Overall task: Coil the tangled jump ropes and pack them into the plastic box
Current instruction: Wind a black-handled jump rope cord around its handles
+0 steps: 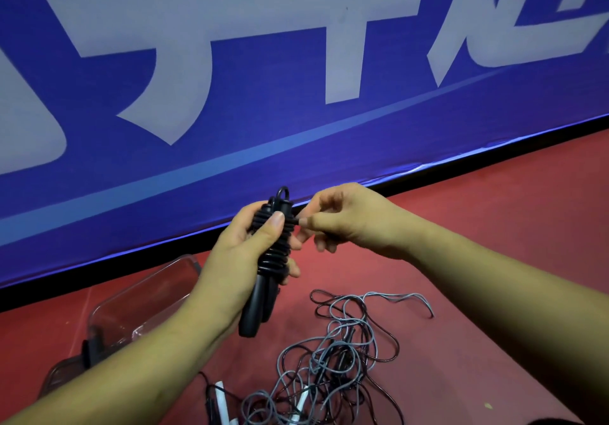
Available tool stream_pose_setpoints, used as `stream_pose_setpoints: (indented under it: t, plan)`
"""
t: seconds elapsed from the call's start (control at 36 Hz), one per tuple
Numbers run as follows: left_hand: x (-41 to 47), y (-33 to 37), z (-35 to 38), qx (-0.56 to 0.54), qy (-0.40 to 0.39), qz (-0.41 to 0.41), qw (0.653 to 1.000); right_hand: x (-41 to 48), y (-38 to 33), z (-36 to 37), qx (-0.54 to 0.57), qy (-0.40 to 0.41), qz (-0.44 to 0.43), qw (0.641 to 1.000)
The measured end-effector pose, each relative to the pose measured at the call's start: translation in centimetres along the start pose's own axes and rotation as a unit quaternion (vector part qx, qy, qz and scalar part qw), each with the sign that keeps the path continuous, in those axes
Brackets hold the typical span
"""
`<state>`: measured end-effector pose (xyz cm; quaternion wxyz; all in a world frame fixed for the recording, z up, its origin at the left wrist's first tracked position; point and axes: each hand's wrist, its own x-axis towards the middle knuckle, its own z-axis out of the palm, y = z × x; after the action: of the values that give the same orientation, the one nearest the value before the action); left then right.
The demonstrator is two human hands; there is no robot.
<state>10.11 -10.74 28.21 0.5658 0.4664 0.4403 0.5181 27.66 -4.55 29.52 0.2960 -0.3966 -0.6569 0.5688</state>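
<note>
While the left hand (237, 256) grips the black cord-wrapped jump rope bundle (275, 255), the right hand (346, 220) pinches its loose end (297, 221); a slip there could let everything unwind.

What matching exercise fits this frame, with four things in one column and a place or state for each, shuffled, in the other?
Things:
1. black jump rope
2. plastic box
3. tangled ropes
4. right hand

Places or states:
A. lying loose on the red floor, lower centre
B. pinching the free end of the cord
C. wound round its own handles, gripped by the left hand
D. see-through, on the floor at the left

Pairs: 1-C, 2-D, 3-A, 4-B
</note>
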Motion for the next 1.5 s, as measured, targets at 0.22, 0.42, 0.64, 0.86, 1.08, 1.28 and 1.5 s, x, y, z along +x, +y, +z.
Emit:
stream_pose_setpoints:
  t: [0.22, 0.42, 0.64, 0.86, 1.08, 1.28, 1.5]
  plan:
    - [0.2, 0.1, 0.2, -0.005, 0.031, -0.016, 0.999, -0.1, -1.2, 0.2, 0.020, 0.012, -0.033, 0.999]
    - [0.9, 0.5, -0.7, -0.041, 0.022, -0.024, 0.999, -0.2, -1.5, 0.4, 0.228, -0.021, -0.005, 0.973]
    - [1.2, -0.3, -1.5, -0.050, 0.034, -0.059, 0.996, 0.1, -1.2, 1.1, 0.191, -0.023, -0.053, 0.980]
    - [1.5, 0.0, -2.2, -0.089, -0.022, -0.124, 0.988, 0.5, -0.8, 1.3, 0.225, 0.053, -0.041, 0.972]
    - [1.7, 0.3, -3.0, -0.129, -0.044, -0.191, 0.972, 0.2, -0.6, 0.8, 0.370, 0.001, -0.022, 0.929]
    - [1.5, 0.4, -2.7, -0.160, -0.066, -0.227, 0.958, 0.0, -0.7, 1.2, 0.349, -0.012, -0.021, 0.937]
    - [1.3, 1.2, -2.5, -0.177, -0.085, -0.259, 0.946, 0.2, -0.9, 1.5, 0.334, 0.004, -0.019, 0.943]
